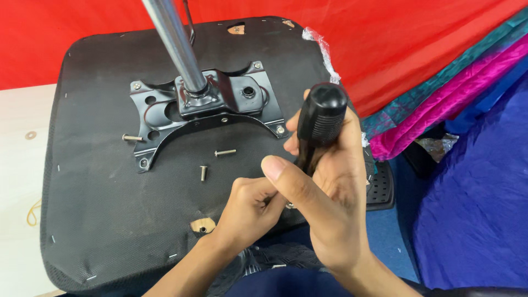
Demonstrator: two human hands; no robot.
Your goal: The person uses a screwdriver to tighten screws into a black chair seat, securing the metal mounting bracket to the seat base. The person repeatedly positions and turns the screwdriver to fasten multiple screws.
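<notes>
Right hand (335, 192) at about 4 o'clock in the frame, fingers clamped around the black ribbed handle of a screwdriver (319, 124), handle end pointing up, shaft running down toward 7 o'clock into the left hand. Left hand (250, 206) at 6 o'clock, fingers pinched together at the screwdriver's tip; a small bit of metal shows there, cannot tell exactly what it is. Both hands hover over the near right edge of an upturned chair seat (99, 181), black fabric underside, lying on a pale wooden table (22, 165). Black metal mounting plate (214, 104) sits on the seat at 11 o'clock from the hands, chrome post (173, 44) rising out of it toward 12. Three loose bolts lie on the fabric: one (132, 138) at the plate's left edge, one (225, 153) just below the plate, one (203, 173) a little nearer the hands. Red cloth (385, 38) behind at 12 to 2 o'clock, pink and teal fabric (440, 99) at 3 o'clock, blue cloth (478, 209) at 4.
</notes>
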